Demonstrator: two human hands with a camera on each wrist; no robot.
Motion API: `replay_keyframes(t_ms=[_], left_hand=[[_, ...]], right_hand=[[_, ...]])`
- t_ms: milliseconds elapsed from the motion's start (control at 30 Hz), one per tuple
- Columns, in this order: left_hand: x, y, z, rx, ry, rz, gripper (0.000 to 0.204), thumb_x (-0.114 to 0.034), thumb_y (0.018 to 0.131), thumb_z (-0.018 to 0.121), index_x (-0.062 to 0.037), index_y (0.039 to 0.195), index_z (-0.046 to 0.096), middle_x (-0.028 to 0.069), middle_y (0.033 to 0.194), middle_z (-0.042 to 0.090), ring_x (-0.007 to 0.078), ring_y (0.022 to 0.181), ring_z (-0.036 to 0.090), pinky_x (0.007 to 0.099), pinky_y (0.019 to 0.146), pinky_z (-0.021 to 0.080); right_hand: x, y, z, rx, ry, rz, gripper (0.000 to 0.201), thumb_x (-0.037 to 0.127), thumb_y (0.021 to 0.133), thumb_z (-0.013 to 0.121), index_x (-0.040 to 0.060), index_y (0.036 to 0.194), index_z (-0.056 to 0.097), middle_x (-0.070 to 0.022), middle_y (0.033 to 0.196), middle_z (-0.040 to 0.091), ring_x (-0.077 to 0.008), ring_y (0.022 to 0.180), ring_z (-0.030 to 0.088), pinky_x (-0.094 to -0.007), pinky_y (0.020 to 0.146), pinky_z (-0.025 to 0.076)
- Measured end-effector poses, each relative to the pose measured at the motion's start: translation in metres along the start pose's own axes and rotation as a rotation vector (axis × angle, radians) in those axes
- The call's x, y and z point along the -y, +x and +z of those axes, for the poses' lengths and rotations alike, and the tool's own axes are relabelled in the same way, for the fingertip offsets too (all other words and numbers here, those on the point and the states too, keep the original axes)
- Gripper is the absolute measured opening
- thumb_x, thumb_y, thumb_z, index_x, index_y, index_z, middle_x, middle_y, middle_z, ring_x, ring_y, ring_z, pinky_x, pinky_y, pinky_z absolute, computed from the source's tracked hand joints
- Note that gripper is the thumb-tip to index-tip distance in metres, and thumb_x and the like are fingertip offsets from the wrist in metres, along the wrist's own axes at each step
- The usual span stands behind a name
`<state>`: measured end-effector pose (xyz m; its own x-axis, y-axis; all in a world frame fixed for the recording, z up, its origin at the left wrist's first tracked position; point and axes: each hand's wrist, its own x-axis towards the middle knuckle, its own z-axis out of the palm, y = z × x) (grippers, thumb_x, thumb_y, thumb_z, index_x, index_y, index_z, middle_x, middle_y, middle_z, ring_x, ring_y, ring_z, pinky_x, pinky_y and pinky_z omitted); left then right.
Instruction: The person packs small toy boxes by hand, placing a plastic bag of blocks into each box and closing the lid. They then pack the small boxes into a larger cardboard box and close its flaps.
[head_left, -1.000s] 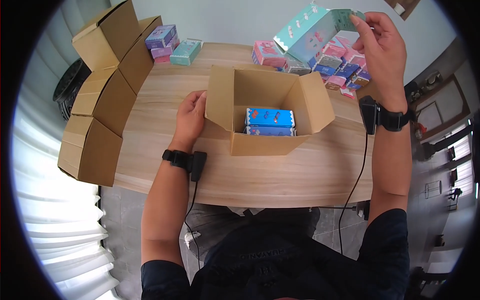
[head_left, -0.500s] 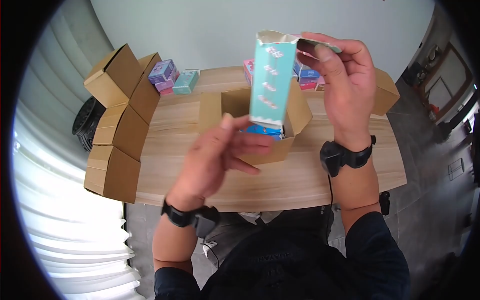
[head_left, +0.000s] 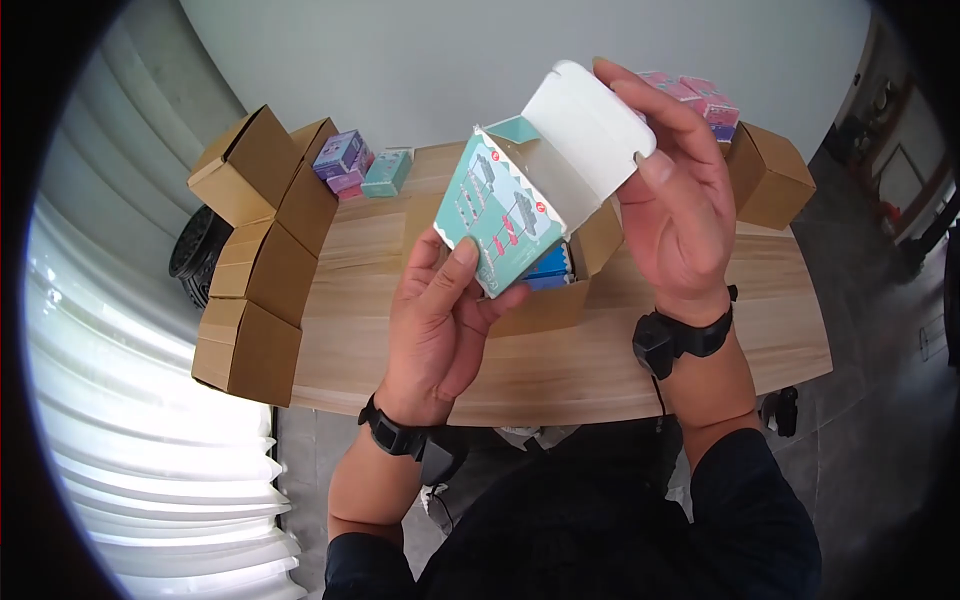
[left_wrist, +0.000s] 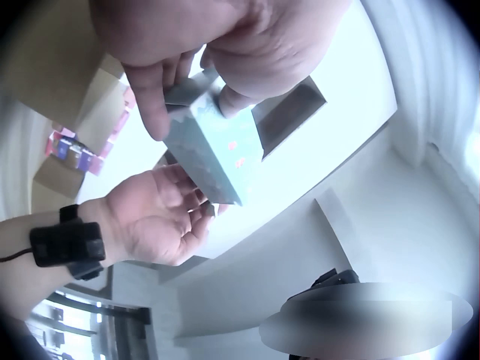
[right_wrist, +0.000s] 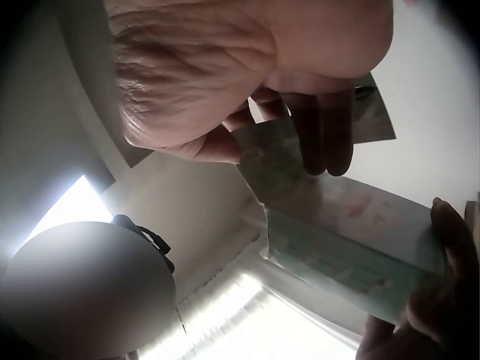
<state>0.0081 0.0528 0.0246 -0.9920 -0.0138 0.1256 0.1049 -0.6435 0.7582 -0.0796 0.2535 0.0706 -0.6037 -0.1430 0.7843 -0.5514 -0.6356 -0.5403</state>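
Observation:
A teal printed carton (head_left: 505,215) is held up, tilted, over the open cardboard box (head_left: 545,315). Its lid flap (head_left: 590,130) stands raised with the white inside showing. My left hand (head_left: 435,330) grips the carton's lower end, thumb across the printed face and fingers behind. With thumb and fingers at the flap's right edge, my right hand (head_left: 685,220) holds the flap. The right wrist view shows the carton (right_wrist: 345,255) stretched between both hands; in the left wrist view the carton (left_wrist: 217,142) hides part of the right fingers. A blue carton (head_left: 550,268) lies inside the cardboard box.
Brown cardboard boxes (head_left: 262,255) are stacked along the table's left side. Beside them sit purple cartons (head_left: 342,155) and another teal carton (head_left: 388,172). Pink cartons (head_left: 708,98) and a brown box (head_left: 770,175) stand at the back right of the wooden table (head_left: 760,310).
The right hand brought the teal carton from the back right to above the cardboard box. My left hand left the cardboard box's flap and took hold of the carton, whose lid flap now faces up, open.

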Motion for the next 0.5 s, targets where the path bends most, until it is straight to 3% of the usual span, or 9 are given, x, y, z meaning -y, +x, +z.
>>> replay_keyframes(t_ms=[67, 100, 233, 500], left_hand=[[-0.002, 0.001, 0.003, -0.005, 0.044, 0.077, 0.049, -0.014, 0.106, 0.061, -0.0062, 0.150, 0.040, 0.0145, 0.138, 0.062, 0.0267, 0.119, 0.069, 0.0383, 0.089, 0.067], [-0.003, 0.002, 0.005, -0.017, 0.070, 0.092, 0.051, -0.012, 0.106, 0.062, -0.0061, 0.151, 0.039, 0.0154, 0.139, 0.061, 0.0274, 0.119, 0.069, 0.0384, 0.089, 0.067], [-0.005, 0.004, 0.008, -0.054, 0.157, 0.177, 0.058, -0.008, 0.104, 0.063, -0.0065, 0.155, 0.035, 0.0183, 0.143, 0.059, 0.0287, 0.120, 0.069, 0.0384, 0.089, 0.067], [0.002, 0.005, 0.015, -0.093, 0.245, 0.283, 0.064, -0.006, 0.104, 0.062, -0.0097, 0.160, 0.030, 0.0192, 0.146, 0.057, 0.0258, 0.121, 0.068, 0.0381, 0.090, 0.066]], right_hand=[[0.012, 0.002, 0.009, -0.050, 0.007, 0.104, 0.043, 0.016, 0.104, 0.053, -0.0041, 0.143, 0.054, -0.0201, 0.154, 0.050, -0.0295, 0.131, 0.061, -0.0415, 0.108, 0.049], [0.010, 0.003, 0.012, -0.125, -0.031, 0.082, 0.042, 0.020, 0.107, 0.057, -0.0039, 0.141, 0.056, -0.0174, 0.148, 0.057, -0.0246, 0.124, 0.065, -0.0357, 0.104, 0.052], [0.003, 0.003, -0.002, 0.026, -0.088, 0.156, 0.032, 0.010, 0.100, 0.070, -0.0035, 0.129, 0.065, -0.0087, 0.117, 0.071, -0.0157, 0.106, 0.068, -0.0313, 0.094, 0.055], [-0.002, 0.001, -0.005, 0.068, -0.174, 0.163, 0.021, 0.003, 0.097, 0.073, -0.0043, 0.115, 0.063, -0.0083, 0.108, 0.068, -0.0116, 0.101, 0.066, -0.0267, 0.085, 0.057]])
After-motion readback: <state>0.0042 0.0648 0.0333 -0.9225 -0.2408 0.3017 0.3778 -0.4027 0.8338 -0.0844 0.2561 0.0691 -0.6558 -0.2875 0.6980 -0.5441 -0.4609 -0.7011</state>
